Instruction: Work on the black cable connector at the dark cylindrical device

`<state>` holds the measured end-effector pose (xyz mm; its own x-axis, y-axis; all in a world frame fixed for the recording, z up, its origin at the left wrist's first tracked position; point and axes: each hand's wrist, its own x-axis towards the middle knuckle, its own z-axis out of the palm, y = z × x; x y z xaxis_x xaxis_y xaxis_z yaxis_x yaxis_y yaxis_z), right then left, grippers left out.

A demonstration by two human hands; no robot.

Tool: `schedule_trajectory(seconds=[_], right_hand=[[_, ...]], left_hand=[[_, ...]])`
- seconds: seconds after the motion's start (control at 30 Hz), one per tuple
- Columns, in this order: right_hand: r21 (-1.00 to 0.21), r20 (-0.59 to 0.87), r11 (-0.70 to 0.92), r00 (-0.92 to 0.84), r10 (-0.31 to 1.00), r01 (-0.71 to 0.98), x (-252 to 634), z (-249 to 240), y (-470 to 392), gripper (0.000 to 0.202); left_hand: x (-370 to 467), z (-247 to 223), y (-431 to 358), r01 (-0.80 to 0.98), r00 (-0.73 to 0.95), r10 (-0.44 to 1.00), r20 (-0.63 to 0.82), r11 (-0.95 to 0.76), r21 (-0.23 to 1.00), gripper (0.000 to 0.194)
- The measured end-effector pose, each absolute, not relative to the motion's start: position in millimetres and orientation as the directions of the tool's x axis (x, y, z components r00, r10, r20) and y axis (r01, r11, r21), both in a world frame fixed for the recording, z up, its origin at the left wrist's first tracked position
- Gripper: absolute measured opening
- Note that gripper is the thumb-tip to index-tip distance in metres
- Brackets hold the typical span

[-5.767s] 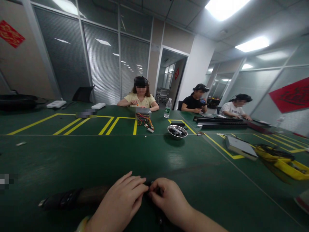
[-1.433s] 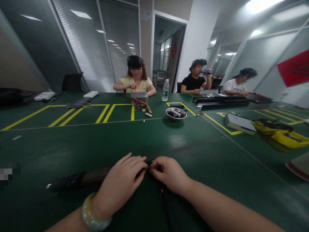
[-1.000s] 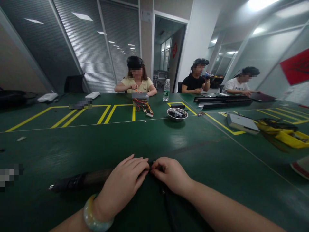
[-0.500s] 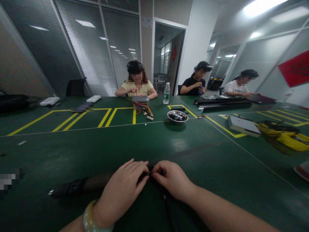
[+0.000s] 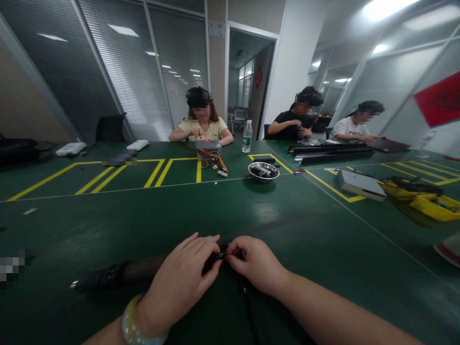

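Left hand (image 5: 181, 280) and right hand (image 5: 257, 266) meet beside a dark rod (image 5: 142, 270)

A green table (image 5: 151, 215) marked with yellow tape (image 5: 158, 173) fills the lower view. Across it sits a person (image 5: 205, 127) in a pale yellow top. The rod lies on the near side, silver tip leftward, its other end hidden behind the left hand. From below the right hand a black strip (image 5: 250, 309) runs to the bottom edge. A bottle (image 5: 247, 139) stands near a metal bowl (image 5: 264, 178), well beyond the hands. A pale bangle (image 5: 138, 326) rings the left wrist. Smallest is a glinting fitting (image 5: 219, 256), pinched between thumb and forefinger of each hand, fingertips nearly touching.
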<state>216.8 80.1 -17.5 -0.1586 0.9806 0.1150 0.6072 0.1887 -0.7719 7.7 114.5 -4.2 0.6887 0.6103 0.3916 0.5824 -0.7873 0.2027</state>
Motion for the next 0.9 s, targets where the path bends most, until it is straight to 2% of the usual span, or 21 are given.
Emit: schedule_trajectory(seconds=[0.37,0.57,0.9], right_hand=[[-0.767,0.128,0.212,-0.179,0.976,0.606,217.1,-17.1,79.7,0.007],[-0.751,0.129,0.217,-0.184,0.974,0.624,217.0,-15.6,80.0,0.006],[-0.745,0.119,0.204,-0.175,0.977,0.635,216.1,-13.8,79.2,0.006]], left_hand=[[7.0,-5.6,116.4,0.555,0.701,0.579,0.417,-0.809,0.192,0.023],[8.5,-2.4,116.4,0.576,0.707,0.594,0.384,-0.798,0.175,0.016],[7.8,-3.9,116.0,0.573,0.706,0.595,0.384,-0.799,0.183,0.024]])
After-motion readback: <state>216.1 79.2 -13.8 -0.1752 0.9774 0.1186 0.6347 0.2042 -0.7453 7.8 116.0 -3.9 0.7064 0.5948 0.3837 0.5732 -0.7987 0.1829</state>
